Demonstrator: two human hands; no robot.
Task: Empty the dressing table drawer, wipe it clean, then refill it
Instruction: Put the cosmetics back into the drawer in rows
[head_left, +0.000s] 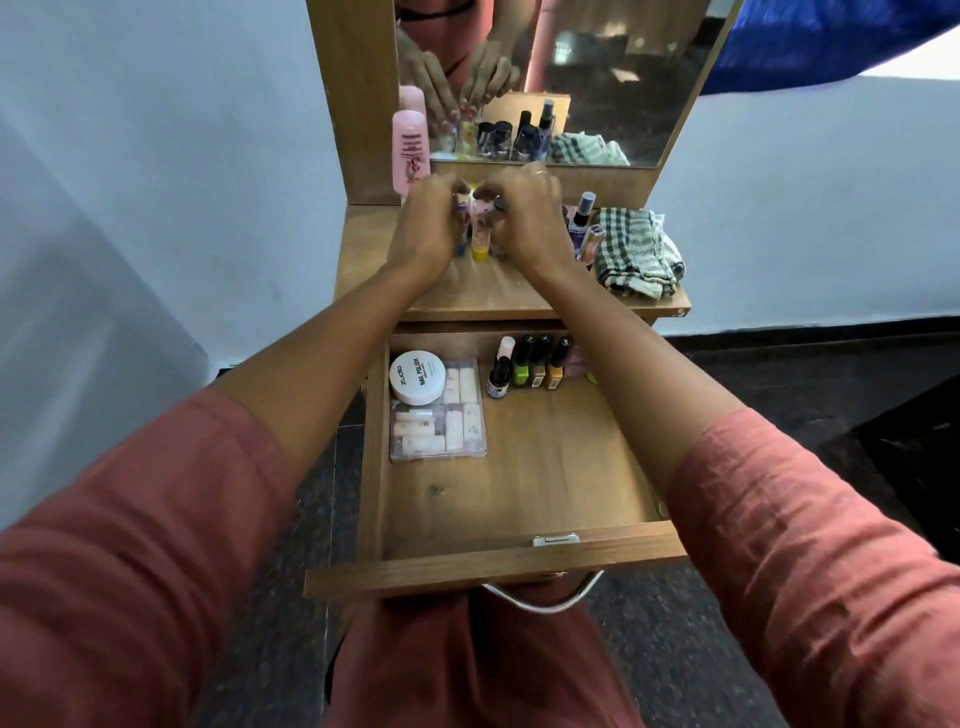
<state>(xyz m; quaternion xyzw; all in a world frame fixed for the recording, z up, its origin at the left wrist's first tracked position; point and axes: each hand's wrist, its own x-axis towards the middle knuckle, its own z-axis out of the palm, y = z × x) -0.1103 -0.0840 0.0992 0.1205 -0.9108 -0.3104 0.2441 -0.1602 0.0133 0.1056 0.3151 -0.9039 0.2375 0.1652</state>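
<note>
The left hand (423, 223) and right hand (527, 218) clutch small bottles (479, 244) near the tabletop's (493, 293) back edge. This looks like refilling, so next they go into the drawer (545, 467).

Soft, even daylight; shadows are faint. Wide-angle distortion bends the walls (156, 182) and stretches the sleeves (130, 545) at the edges; the mirror (613, 78) shows dull glare.

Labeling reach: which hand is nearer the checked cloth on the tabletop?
Right. The right hand is just left of the checked cloth, the left hand farther left, beside the pink bottle. Both grip small bottles.
</note>
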